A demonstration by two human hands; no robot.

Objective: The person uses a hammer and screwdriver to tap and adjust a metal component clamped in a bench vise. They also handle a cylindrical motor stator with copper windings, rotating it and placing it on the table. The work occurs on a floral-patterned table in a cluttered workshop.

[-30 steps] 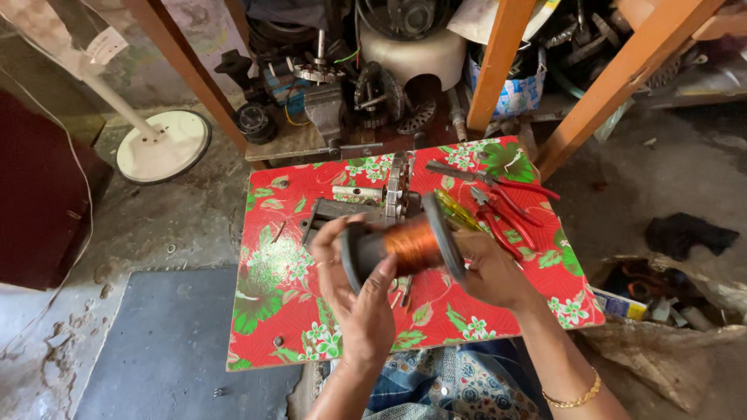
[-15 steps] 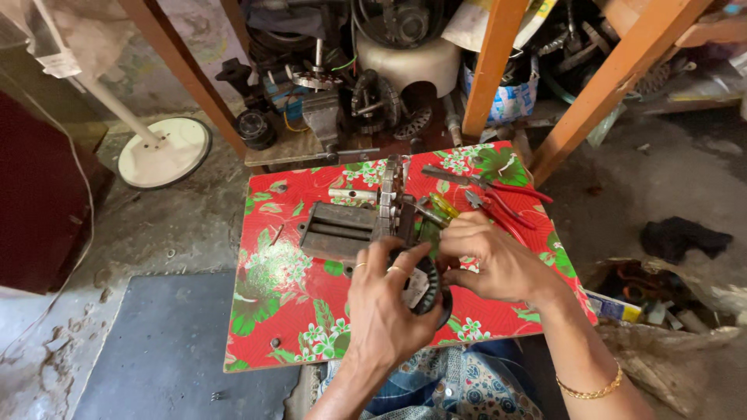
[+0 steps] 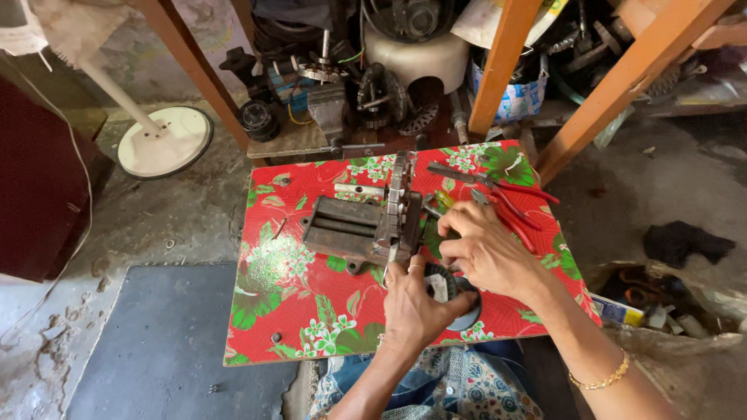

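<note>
Gripping: left hand (image 3: 416, 299) clasps dark spool (image 3: 455, 299), steadying it | right hand (image 3: 486, 249) pinches wire, grip narrow, beside winding machine (image 3: 366, 225) | pliers (image 3: 506, 198) beyond

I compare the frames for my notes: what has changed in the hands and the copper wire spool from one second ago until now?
The spool came down from chest height to the table's near edge. Left hand rests on it; right hand now reaches toward the metal winder. Winder, red pliers and table stayed.

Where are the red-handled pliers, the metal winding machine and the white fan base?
red-handled pliers (image 3: 523, 204), head view, on a red handle.
metal winding machine (image 3: 346, 229), head view, on its flat body.
white fan base (image 3: 165, 141), head view, on the round disc.
</note>
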